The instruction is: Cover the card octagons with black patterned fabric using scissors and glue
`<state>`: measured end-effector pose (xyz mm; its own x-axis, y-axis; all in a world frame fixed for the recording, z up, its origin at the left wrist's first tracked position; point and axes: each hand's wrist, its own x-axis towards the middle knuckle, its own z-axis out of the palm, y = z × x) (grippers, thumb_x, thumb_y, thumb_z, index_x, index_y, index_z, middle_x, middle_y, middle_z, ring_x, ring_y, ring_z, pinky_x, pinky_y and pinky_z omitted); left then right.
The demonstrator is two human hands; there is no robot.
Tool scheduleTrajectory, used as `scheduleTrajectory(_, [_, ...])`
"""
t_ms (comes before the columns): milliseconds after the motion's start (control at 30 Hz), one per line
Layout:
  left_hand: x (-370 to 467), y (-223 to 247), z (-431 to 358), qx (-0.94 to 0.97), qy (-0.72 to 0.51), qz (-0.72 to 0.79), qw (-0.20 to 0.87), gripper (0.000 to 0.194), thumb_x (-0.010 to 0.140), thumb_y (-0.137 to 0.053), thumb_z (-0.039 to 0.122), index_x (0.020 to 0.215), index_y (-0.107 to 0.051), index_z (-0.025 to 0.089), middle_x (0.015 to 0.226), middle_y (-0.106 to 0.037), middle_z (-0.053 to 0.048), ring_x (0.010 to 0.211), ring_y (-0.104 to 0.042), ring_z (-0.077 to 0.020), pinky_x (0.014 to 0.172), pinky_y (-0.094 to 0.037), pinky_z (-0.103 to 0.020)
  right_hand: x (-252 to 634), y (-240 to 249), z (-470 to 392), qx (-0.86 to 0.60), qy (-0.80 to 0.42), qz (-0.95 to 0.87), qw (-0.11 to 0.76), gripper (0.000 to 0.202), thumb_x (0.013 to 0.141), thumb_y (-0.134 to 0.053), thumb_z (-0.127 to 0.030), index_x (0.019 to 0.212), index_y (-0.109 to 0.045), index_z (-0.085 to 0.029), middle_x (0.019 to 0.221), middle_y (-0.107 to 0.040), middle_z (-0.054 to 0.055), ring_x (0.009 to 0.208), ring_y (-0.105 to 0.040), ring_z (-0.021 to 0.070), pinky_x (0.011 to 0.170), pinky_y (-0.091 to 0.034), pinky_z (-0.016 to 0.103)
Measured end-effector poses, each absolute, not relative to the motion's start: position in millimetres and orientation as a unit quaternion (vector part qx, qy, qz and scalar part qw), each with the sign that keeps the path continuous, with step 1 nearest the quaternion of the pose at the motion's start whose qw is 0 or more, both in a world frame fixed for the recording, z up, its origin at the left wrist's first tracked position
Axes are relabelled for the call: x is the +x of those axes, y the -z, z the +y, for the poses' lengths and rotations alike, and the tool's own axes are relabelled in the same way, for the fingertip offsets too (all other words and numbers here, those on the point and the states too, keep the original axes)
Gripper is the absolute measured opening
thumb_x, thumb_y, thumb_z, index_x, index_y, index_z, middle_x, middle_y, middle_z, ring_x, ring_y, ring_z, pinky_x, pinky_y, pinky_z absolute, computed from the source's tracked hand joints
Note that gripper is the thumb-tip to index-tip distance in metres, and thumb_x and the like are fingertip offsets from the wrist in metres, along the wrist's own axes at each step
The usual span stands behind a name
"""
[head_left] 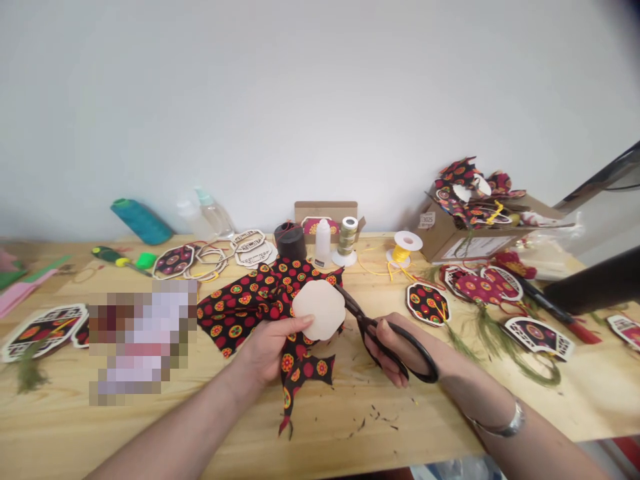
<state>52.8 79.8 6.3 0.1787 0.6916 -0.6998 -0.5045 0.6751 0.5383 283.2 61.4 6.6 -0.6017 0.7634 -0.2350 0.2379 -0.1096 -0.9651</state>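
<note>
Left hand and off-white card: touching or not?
Touching. The head view shows the left hand with its thumb over the off-white card at lower left.

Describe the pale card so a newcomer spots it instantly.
On the wooden table, find the black flower-patterned fabric near the middle. Over it, the left hand holds the pale card beside the scissors. Its plain, unpierced face sets it apart from the printed fabric and the openwork frames.
</note>
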Motion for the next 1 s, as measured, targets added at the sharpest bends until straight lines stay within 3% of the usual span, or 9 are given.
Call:
scheduleTrajectory(300, [52.0, -8.3, 78.9, 0.094, -0.406, 0.496, 0.761, 0.040, 0.076, -0.058, -0.004, 0.115, -0.065, -0.003, 0.086, -0.076, -0.019, 0.087, -0.073, -0.0319, 0.088, -0.058, -0.044, 282.3, -12.0, 61.3, -0.431, -0.625, -0.619, 0.202, 0.063, 0.079, -0.038, -0.080, 0.067, -0.045, -0.019, 0.041, -0.041, -0.006, 0.033, -0.042, 0.0072, 0.032, -0.030, 0.018])
scheduleTrajectory(467, [51.9, -8.7, 79.3, 0.104, -0.403, 0.498, 0.761, 0.037, 0.077, -0.057, -0.004, 0.113, -0.066, -0.003, 0.081, -0.076, -0.018, 0.082, -0.074, -0.0307, 0.086, -0.059, -0.042, 282.5, -14.7, 61.5, -0.439, -0.596, -0.644, 0.193, 0.062, 0.083, -0.032, -0.078, 0.063, -0.041, -0.021, 0.040, -0.044, -0.004, 0.032, -0.040, 0.0070, 0.031, -0.027, 0.019])
scheduleTrajectory(700, [51.6, -6.9, 79.4, 0.108, -0.400, 0.511, 0.753, 0.033, 0.074, -0.060, -0.003, 0.106, -0.069, -0.001, 0.080, -0.076, -0.016, 0.081, -0.074, -0.0297, 0.083, -0.060, -0.040, 278.9, -34.9, 49.2, -0.488, -0.576, -0.625, 0.200, 0.057, 0.086, -0.029, -0.075, 0.069, -0.039, -0.022, 0.050, -0.042, -0.005, 0.043, -0.041, 0.0082, 0.042, -0.034, 0.022])
scheduleTrajectory(1000, [51.4, -4.4, 76.9, 0.119, -0.400, 0.511, 0.751, 0.023, 0.070, -0.064, -0.002, 0.091, -0.073, 0.001, 0.082, -0.076, -0.017, 0.077, -0.074, -0.0292, 0.083, -0.059, -0.041, 281.2, -32.7, 49.6, -0.444, -0.584, -0.649, 0.202, 0.053, 0.091, -0.028, -0.068, 0.070, -0.040, -0.021, 0.056, -0.043, -0.004, 0.049, -0.042, 0.0091, 0.047, -0.036, 0.024])
